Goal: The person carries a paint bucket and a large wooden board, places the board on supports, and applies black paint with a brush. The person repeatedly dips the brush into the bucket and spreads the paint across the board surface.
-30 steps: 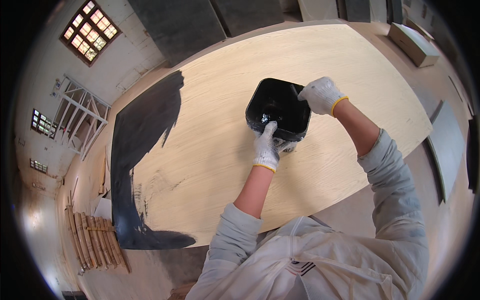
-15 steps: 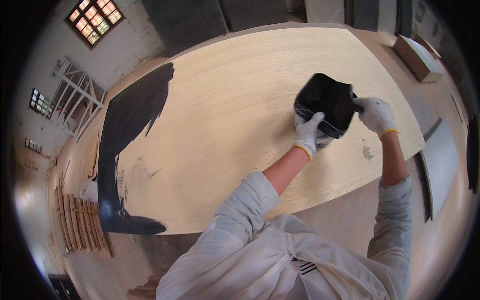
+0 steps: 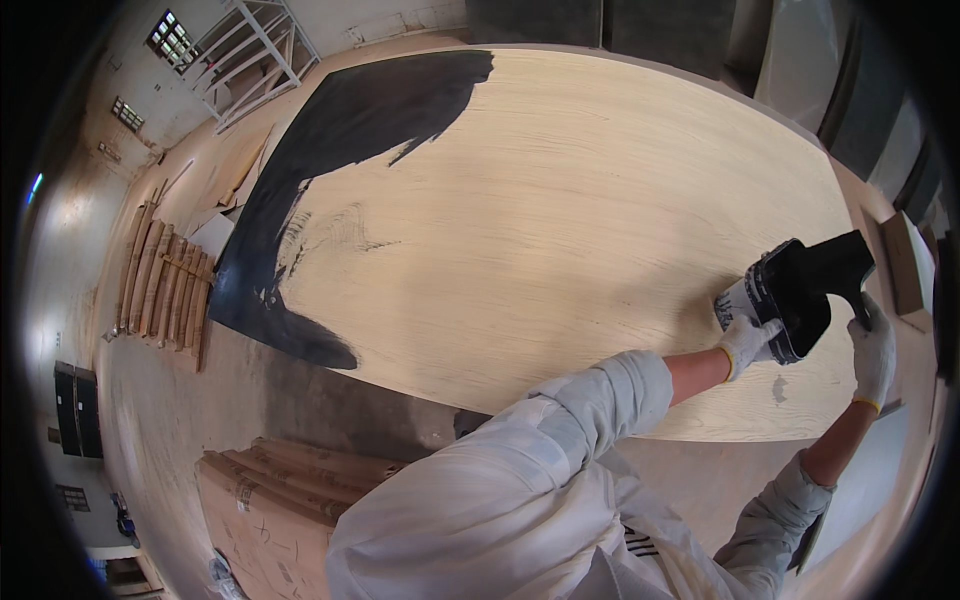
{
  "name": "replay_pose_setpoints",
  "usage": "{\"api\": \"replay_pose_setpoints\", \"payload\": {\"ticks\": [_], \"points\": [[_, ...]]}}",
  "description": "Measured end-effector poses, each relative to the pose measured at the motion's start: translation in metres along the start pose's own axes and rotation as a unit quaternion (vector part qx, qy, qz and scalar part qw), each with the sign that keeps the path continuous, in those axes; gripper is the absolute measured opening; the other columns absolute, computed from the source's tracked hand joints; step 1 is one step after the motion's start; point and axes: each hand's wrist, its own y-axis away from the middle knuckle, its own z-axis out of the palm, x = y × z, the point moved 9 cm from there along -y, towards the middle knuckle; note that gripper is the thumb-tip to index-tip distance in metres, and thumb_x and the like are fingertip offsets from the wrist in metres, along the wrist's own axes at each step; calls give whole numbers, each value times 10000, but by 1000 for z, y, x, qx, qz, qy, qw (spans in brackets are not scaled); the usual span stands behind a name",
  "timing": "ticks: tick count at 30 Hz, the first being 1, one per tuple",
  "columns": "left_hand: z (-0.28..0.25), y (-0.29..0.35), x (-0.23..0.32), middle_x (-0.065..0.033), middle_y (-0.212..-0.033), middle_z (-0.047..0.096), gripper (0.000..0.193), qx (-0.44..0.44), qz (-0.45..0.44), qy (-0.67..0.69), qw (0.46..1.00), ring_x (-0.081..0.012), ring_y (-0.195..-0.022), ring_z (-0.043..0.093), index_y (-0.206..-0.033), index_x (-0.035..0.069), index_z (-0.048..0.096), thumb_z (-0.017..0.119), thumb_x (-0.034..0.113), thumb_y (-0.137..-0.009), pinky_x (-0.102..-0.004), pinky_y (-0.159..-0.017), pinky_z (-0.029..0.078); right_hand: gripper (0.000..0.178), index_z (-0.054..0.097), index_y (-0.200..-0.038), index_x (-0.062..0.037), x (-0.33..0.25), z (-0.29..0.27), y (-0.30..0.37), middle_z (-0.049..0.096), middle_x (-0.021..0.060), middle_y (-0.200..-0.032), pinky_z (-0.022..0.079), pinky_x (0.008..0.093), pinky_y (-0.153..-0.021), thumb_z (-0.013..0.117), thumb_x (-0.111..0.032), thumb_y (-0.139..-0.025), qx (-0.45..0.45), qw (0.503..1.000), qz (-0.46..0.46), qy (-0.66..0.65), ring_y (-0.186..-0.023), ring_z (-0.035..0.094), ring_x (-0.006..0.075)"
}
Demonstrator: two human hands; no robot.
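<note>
A large pale wood-grained board (image 3: 560,220) lies flat before me. Black paint (image 3: 370,110) coats its left end, with ragged, streaky edges. Over the board's right end, a white bucket (image 3: 738,303) with a black-smeared rim and black inside is tilted. My left hand (image 3: 748,345), in a white knit glove, is closed on the bucket's near side. My right hand (image 3: 873,355), gloved alike, grips the handle of a wide, flat, paint-black brush (image 3: 835,262). Its broad end is over the bucket's mouth; whether it touches the rim I cannot tell.
Brown cartons (image 3: 270,530) are stacked at the lower left, with a row of brown wrapped bundles (image 3: 165,290) beyond them. A white metal frame (image 3: 255,60) stands at the far left. Dark panels (image 3: 665,35) lean along the back. A grey panel (image 3: 865,480) is at my right.
My view has swung left, so the board and cartons sit differently in it. The brush has risen and turned, its broad end now up by the bucket's right side. Both hands keep their grips.
</note>
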Motion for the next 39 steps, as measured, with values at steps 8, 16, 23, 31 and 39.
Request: {"api": "replay_pose_setpoints", "payload": {"ticks": [8,16,23,31,39], "points": [[-235,127,14,-135,-1002,732,423,-17,110,-248,962,-188,-887,654,-1193,-45,681,681,333,-1003,-361,-815,544,649,629,-1443,-2,-211,221,-38,769,204,-1175,533,304,-901,706,-164,-820,-184,965,4,-188,-1009,733,226],[-643,474,40,-72,-1109,725,245,402,187,-32,896,-123,-1006,681,-1244,-25,686,646,110,-1043,-277,-917,559,548,673,-1413,-110,-336,469,-36,730,264,-1241,547,413,-941,707,-330,-912,-218,971,17,-94,-1130,718,344],[-749,669,-4,-52,-1068,718,206,579,177,17,796,-124,-956,666,-1194,-7,702,577,70,-1050,-287,-879,564,388,661,-1232,-23,-728,557,98,702,280,-1268,536,538,-971,519,-338,-1054,-203,958,-178,-95,-1188,665,468],[-766,664,-18,-45,-1055,711,206,572,143,43,806,-127,-893,671,-1185,-5,709,583,73,-1043,-288,-811,573,500,502,-1542,-92,-1049,503,339,598,231,-1486,458,499,-1141,416,-248,-1074,-436,854,-206,-194,-1364,580,430],[-810,655,-120,-48,-967,709,159,573,51,-8,818,-115,-818,641,-1075,5,701,601,119,-1029,-285,-720,549,508,544,-1500,-82,-933,521,177,601,193,-1500,467,498,-1137,378,-373,-1119,-369,908,-103,-172,-1379,582,391]]}}
